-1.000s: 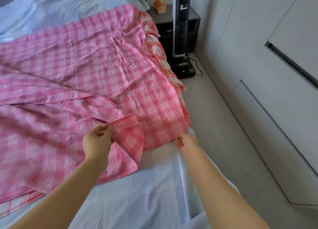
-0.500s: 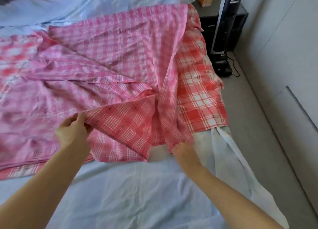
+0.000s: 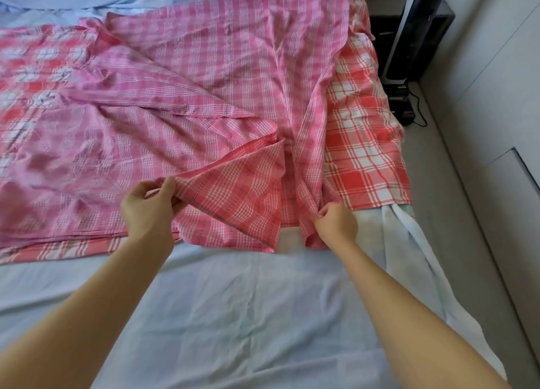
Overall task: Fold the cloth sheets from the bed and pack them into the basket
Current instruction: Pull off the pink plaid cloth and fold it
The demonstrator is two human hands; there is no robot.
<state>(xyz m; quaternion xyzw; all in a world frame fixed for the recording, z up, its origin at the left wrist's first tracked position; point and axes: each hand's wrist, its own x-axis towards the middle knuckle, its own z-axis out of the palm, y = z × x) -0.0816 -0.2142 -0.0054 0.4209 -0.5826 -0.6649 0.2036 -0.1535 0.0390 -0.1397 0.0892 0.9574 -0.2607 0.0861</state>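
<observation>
A large pink checked sheet (image 3: 204,76) lies spread and rumpled over the bed. Under it, along the bed's right side, shows a red-and-white plaid sheet (image 3: 362,155). My left hand (image 3: 146,207) pinches a folded-over corner of the pink sheet near its front edge. My right hand (image 3: 336,222) grips a bunched fold of the same sheet, close to the plaid sheet's front corner. No basket is in view.
A pale blue bed sheet (image 3: 233,315) covers the mattress in front of me, and a white cloth (image 3: 409,248) hangs off the bed's right edge. A dark bedside table (image 3: 444,12) and a tall black-and-white appliance (image 3: 409,35) stand at the back right on the grey floor.
Both hands have drawn the pink sheet's front right part leftward, baring the plaid sheet underneath. The view has swung left and back from the bed's edge.
</observation>
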